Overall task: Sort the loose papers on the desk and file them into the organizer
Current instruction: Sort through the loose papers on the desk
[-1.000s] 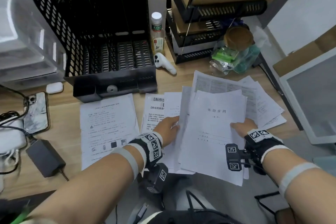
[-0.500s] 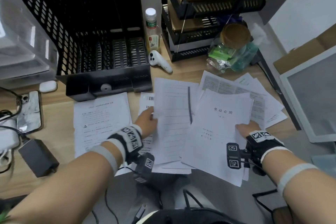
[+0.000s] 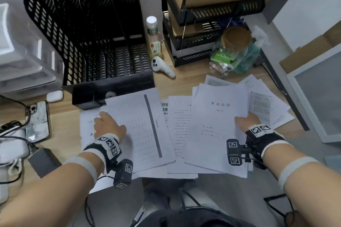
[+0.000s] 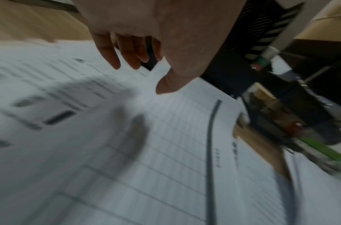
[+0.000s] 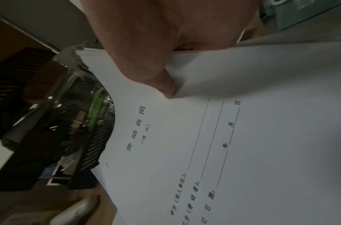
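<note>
A black mesh file organizer (image 3: 114, 84) stands at the back left of the desk with nothing in its slots. My left hand (image 3: 108, 125) hovers with relaxed fingers (image 4: 127, 57) at the left edge of a grid-lined sheet (image 3: 140, 127) (image 4: 175, 152). That sheet lies over a printed sheet (image 3: 86, 131). My right hand (image 3: 247, 120) pinches the right edge of a paper stack (image 3: 217, 131) topped by a title page (image 5: 243, 152), with the thumb (image 5: 166, 85) on top. More loose papers (image 3: 179, 131) lie in the middle, and others (image 3: 273, 112) fan out at the right.
A drink bottle (image 3: 154, 38) and a white controller (image 3: 162, 67) sit right of the organizer. Behind them are stacked trays with cardboard boxes (image 3: 212, 14) and a jar beside plastic bags (image 3: 236, 49). A phone (image 3: 37, 120), a charger brick (image 3: 44, 160), cables and clear drawers (image 3: 22, 61) fill the left.
My left hand has carried the grid-lined sheet from the stack to the left, laid it over the printed sheet and loosened its fingers. My right hand still pinches the stack.
</note>
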The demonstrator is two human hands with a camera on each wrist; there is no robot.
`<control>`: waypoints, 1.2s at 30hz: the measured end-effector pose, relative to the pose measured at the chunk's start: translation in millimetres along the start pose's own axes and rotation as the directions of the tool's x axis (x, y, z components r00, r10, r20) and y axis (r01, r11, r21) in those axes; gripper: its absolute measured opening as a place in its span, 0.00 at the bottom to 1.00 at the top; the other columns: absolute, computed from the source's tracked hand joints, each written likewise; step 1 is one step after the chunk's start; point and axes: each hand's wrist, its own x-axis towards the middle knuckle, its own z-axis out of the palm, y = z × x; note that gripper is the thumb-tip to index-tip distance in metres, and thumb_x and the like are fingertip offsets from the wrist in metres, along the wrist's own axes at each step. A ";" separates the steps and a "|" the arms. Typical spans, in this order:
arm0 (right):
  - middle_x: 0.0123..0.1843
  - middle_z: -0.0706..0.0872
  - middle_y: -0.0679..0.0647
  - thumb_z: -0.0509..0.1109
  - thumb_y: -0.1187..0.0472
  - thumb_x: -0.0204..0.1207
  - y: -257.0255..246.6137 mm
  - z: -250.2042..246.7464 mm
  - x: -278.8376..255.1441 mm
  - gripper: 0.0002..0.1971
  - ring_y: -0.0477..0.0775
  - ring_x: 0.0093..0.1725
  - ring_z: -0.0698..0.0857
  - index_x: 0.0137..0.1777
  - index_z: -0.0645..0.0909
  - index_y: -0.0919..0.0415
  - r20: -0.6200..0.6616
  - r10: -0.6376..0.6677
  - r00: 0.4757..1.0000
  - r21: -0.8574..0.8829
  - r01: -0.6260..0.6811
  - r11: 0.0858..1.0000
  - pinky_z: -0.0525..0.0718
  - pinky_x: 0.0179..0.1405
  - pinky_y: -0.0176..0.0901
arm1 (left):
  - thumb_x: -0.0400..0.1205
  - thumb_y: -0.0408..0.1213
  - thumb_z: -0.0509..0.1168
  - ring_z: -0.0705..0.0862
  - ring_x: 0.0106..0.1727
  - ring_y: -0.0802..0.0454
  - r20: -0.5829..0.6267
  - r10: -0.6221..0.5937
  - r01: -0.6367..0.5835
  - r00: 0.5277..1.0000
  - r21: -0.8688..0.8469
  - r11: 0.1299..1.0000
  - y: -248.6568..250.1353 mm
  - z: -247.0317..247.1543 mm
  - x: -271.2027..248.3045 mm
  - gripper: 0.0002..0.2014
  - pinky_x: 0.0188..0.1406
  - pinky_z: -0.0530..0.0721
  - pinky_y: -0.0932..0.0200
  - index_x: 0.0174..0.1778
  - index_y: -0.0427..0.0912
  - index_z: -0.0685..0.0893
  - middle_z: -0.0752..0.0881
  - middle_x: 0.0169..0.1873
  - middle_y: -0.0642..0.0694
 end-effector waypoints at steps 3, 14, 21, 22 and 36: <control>0.64 0.85 0.61 0.63 0.62 0.77 -11.7 -0.3 -2.0 0.15 0.66 0.62 0.81 0.62 0.80 0.60 0.008 -0.036 0.999 -0.014 0.036 0.999 0.77 0.61 0.49 | 0.81 0.38 0.71 0.86 0.55 0.41 0.216 0.205 -0.174 0.955 -0.157 0.972 24.4 6.5 -10.8 0.16 0.53 0.87 0.45 0.63 0.40 0.79 0.84 0.59 0.40; 0.51 0.84 0.59 0.65 0.65 0.77 8.1 4.9 -2.8 0.08 0.59 0.48 0.80 0.54 0.81 0.60 0.096 0.036 0.995 -0.043 -0.032 0.999 0.76 0.48 0.41 | 0.82 0.36 0.67 0.85 0.63 0.40 0.386 0.369 -0.306 0.846 -0.216 0.927 101.7 75.3 -52.7 0.30 0.58 0.82 0.53 0.80 0.39 0.67 0.85 0.60 0.41; 0.50 0.86 0.62 0.64 0.66 0.77 7.6 22.9 0.2 0.11 0.54 0.38 0.79 0.56 0.84 0.65 0.139 -0.036 0.990 0.044 0.030 0.999 0.74 0.32 0.37 | 0.80 0.38 0.71 0.74 0.30 0.49 0.474 0.307 -0.228 0.825 -0.219 0.949 107.1 84.3 -47.8 0.16 0.34 0.71 0.58 0.30 0.44 0.73 0.75 0.27 0.48; 0.51 0.86 0.63 0.64 0.65 0.77 7.5 23.5 1.6 0.12 0.56 0.40 0.79 0.57 0.84 0.66 0.139 -0.038 0.990 0.050 0.031 0.998 0.76 0.35 0.39 | 0.82 0.38 0.70 0.75 0.30 0.50 0.481 0.335 -0.258 0.810 -0.222 0.940 107.0 84.8 -50.3 0.14 0.32 0.72 0.58 0.32 0.43 0.75 0.76 0.28 0.49; 0.69 0.83 0.56 0.69 0.57 0.80 -39.7 1.1 -12.0 0.21 0.60 0.69 0.80 0.72 0.79 0.60 0.279 -0.223 0.934 0.197 0.171 0.965 0.74 0.65 0.45 | 0.86 0.57 0.59 0.92 0.53 0.48 0.512 0.453 0.017 0.730 -0.676 0.737 118.1 24.6 -83.2 0.17 0.53 0.90 0.48 0.66 0.58 0.84 0.92 0.59 0.48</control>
